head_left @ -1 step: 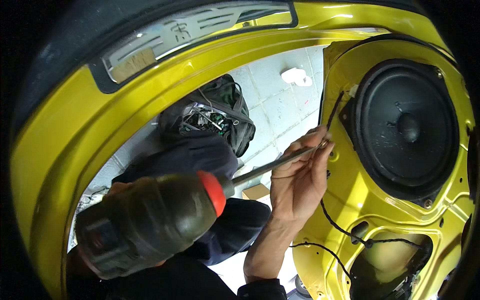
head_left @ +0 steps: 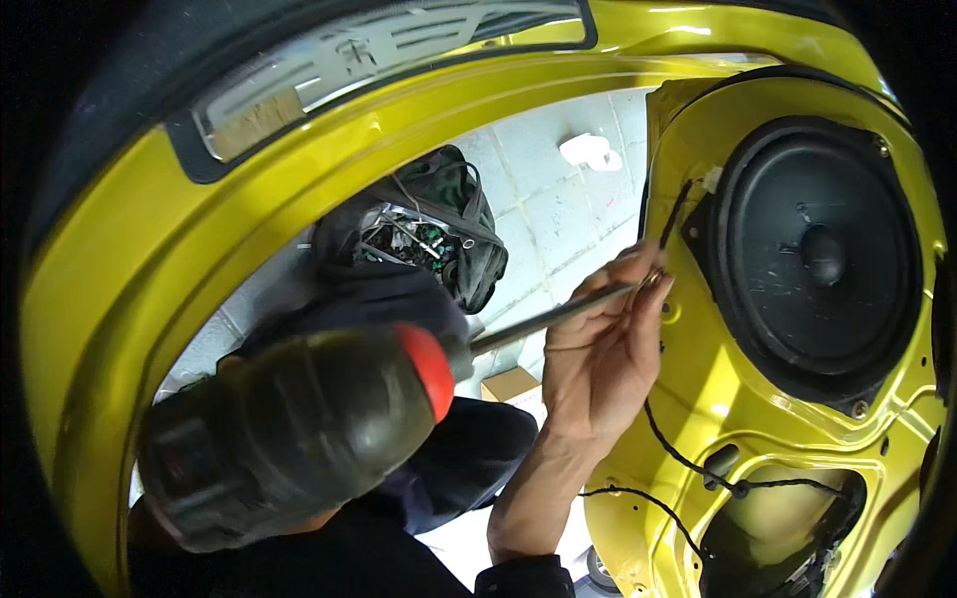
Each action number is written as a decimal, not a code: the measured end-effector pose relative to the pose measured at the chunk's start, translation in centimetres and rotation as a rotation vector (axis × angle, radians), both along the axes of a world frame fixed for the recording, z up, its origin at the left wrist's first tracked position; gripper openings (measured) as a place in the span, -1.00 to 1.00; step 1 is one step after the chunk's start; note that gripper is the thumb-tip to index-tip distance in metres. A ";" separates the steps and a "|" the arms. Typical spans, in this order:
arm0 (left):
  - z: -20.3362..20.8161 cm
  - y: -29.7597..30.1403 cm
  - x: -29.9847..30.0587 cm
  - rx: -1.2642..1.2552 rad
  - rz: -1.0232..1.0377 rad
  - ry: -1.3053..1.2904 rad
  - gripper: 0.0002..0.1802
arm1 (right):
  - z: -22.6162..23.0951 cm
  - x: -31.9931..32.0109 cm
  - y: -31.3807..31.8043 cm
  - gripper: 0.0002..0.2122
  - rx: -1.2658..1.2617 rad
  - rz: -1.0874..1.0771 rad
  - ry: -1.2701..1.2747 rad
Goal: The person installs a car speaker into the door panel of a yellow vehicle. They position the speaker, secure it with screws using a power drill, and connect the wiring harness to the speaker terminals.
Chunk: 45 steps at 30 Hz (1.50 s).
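Observation:
A dark green power drill [head_left: 289,439] with a red collar lies across the lower left, its long metal bit [head_left: 553,321] pointing right and slightly up. My left hand [head_left: 317,520] is wrapped round the drill, mostly hidden behind its body. My right hand [head_left: 603,364], palm toward me, pinches a small metal piece [head_left: 652,280], probably a screw, at the bit's tip. Just right of these fingers is the yellow door panel [head_left: 688,339], with a round black speaker [head_left: 817,259] mounted in it. The speaker's left tab [head_left: 695,232] shows a hole; screws sit at other corners.
Dark wires [head_left: 678,214] run along the panel, passing behind my right hand. A cut-out [head_left: 788,518] opens below the speaker. A yellow door sill [head_left: 239,214] curves along the left and top. An open black tool bag [head_left: 478,249] and a white item [head_left: 588,151] lie on the tiled floor.
The drill has tilted slightly, its red collar a little higher. My right hand and the bit's tip have shifted slightly right. Both hands keep their grips.

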<state>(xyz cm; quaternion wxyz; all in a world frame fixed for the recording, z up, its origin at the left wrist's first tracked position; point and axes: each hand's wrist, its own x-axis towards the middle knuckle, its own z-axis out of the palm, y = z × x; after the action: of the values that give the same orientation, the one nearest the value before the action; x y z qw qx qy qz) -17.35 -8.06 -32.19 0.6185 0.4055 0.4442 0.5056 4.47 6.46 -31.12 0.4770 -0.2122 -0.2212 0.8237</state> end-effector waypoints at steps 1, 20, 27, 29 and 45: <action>-0.4 0.4 -0.1 -0.042 -0.018 -0.023 -0.55 | -0.4 0.0 0.6 -0.69 0.008 0.000 0.009; -4.2 2.3 0.3 -0.143 -0.050 -0.283 -0.55 | -0.8 0.4 3.8 -0.70 0.003 -0.121 0.085; -3.4 2.6 0.3 -0.266 -0.125 -0.503 -0.65 | -0.5 0.3 3.7 -0.65 0.040 -0.126 -0.016; -3.4 2.6 0.3 -0.316 -0.147 -0.577 -0.67 | -0.4 0.3 3.7 -0.65 0.048 -0.125 -0.043; -4.2 4.2 -0.3 -0.123 -0.215 -0.406 -0.78 | -0.7 -0.6 3.7 -0.64 0.064 -0.166 -0.065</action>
<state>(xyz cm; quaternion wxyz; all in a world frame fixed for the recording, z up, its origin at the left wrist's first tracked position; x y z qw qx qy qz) -17.61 -3.84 -36.40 0.7691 0.3021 0.2949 0.4798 3.89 10.15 -31.84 0.5426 -0.2408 -0.2443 0.7668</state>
